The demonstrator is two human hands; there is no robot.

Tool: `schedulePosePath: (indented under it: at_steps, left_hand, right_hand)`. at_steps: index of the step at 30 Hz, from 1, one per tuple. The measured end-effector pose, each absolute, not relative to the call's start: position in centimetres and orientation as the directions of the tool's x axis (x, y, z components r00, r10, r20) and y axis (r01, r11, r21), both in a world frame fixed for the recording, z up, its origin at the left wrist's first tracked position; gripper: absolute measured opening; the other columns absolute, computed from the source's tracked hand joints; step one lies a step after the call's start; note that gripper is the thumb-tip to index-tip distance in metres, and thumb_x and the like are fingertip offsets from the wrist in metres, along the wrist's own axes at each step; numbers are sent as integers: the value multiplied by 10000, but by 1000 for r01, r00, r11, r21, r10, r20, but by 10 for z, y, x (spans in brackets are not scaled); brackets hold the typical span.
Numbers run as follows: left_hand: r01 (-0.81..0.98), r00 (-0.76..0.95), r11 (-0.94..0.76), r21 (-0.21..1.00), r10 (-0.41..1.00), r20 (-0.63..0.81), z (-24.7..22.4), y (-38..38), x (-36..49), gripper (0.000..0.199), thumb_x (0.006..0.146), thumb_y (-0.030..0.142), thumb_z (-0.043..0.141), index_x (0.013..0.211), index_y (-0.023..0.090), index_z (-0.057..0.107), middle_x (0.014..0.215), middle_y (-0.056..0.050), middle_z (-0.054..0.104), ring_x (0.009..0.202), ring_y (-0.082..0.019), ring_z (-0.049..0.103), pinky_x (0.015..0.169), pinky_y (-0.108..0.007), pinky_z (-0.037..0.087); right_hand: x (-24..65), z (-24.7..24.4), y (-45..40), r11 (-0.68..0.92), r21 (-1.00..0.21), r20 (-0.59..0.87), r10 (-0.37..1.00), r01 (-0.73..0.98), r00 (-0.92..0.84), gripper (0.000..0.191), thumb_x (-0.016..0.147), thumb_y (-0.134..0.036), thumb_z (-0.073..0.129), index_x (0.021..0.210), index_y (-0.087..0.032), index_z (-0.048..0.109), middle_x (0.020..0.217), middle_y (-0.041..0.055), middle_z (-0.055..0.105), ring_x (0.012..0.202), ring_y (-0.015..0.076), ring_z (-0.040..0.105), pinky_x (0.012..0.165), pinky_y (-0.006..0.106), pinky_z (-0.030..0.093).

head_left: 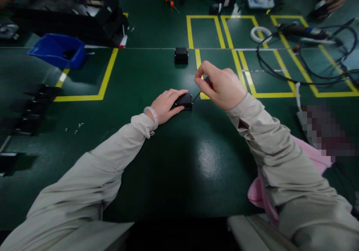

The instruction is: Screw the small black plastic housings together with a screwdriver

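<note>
My left hand (167, 103) grips a small black box (184, 100) on the green table, with fingers along its far side and the thumb on its near side. In my right hand (220, 84) is a screwdriver (197, 95), its handle mostly hidden by the fingers. The thin dark shaft slants down to the left, and its tip meets the box's right side. Just beyond stands a second black box (181, 55), apart from both hands.
A blue bin (58, 51) and a long black crate (103, 19) stand at left, near loose screws (80, 125) and several black parts (36, 105). An orange screwdriver (169, 0) lies at the back. Right are a white ring (260, 34), cables (263, 62) and another person's hand (335, 2).
</note>
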State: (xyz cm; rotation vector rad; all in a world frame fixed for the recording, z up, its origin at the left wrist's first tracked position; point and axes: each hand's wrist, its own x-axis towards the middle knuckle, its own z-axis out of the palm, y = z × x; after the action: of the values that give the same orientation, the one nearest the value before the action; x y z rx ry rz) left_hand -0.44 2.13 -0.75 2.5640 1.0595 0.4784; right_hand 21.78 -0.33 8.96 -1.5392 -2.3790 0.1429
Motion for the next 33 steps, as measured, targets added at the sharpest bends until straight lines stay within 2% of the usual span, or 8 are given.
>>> schedulePosePath:
  at_steps: [4, 9, 14, 19, 23, 29, 33]
  left_hand:
    - [612, 669, -670, 421, 722, 177, -8, 22, -5, 549, 967, 367, 506, 1468, 163, 417, 1349, -142, 545, 1217, -292, 530, 1058, -458, 429]
    - [616, 667, -671, 413, 723, 180, -9, 22, -5, 556, 967, 376, 508, 1474, 168, 412, 1338, -141, 549, 1199, -292, 532, 1048, -455, 430]
    - [618, 669, -669, 414, 723, 169, -9, 22, -6, 555, 970, 380, 506, 1472, 163, 413, 1345, -139, 545, 1207, -286, 526, 1058, -444, 423]
    - [620, 667, -667, 412, 725, 171, -8, 21, -6, 556, 967, 369, 512, 1473, 158, 414, 1344, -143, 546, 1201, -287, 530, 1050, -448, 428]
    - [618, 663, -665, 420, 727, 176, -9, 21, -5, 552, 966, 370, 511, 1470, 166, 414, 1343, -138, 549, 1205, -281, 530, 1059, -446, 426]
    - [621, 661, -662, 421, 730, 173, -8, 20, -5, 552, 962, 358, 511, 1469, 160, 419, 1326, -140, 555, 1201, -282, 531, 1058, -445, 426]
    - [617, 665, -658, 431, 729, 161, -7, 20, -5, 549, 964, 354, 503, 1472, 167, 410, 1346, -137, 550, 1215, -285, 524, 1056, -452, 423]
  right_hand:
    - [220, 90, -5, 449, -273, 222, 890, 851, -399, 285, 933, -300, 394, 1167, -210, 530, 731, 16, 631, 627, 178, 567, 676, 334, 432]
    - [222, 88, -5, 463, -277, 272, 878, 842, -393, 279, 963, -419, 390, 1037, -225, 575, 738, 24, 651, 664, 175, 584, 671, 315, 433]
    - [222, 87, -4, 437, -296, 245, 894, 849, -375, 283, 937, -303, 406, 1163, -206, 546, 770, 26, 652, 649, 172, 577, 676, 321, 419]
    - [223, 86, -3, 433, -281, 246, 895, 856, -372, 298, 958, -417, 396, 1072, -210, 578, 725, 23, 628, 651, 181, 580, 667, 322, 412]
    - [222, 87, -4, 433, -291, 239, 896, 853, -374, 300, 933, -301, 400, 1178, -207, 545, 761, 26, 641, 634, 171, 563, 671, 325, 407]
    - [224, 84, -3, 463, -283, 282, 877, 840, -388, 309, 952, -436, 401, 1048, -212, 589, 725, 16, 631, 633, 167, 560, 645, 312, 399]
    - [224, 82, -4, 463, -295, 307, 874, 836, -376, 296, 932, -325, 399, 1146, -195, 557, 738, 19, 635, 582, 153, 531, 628, 312, 390]
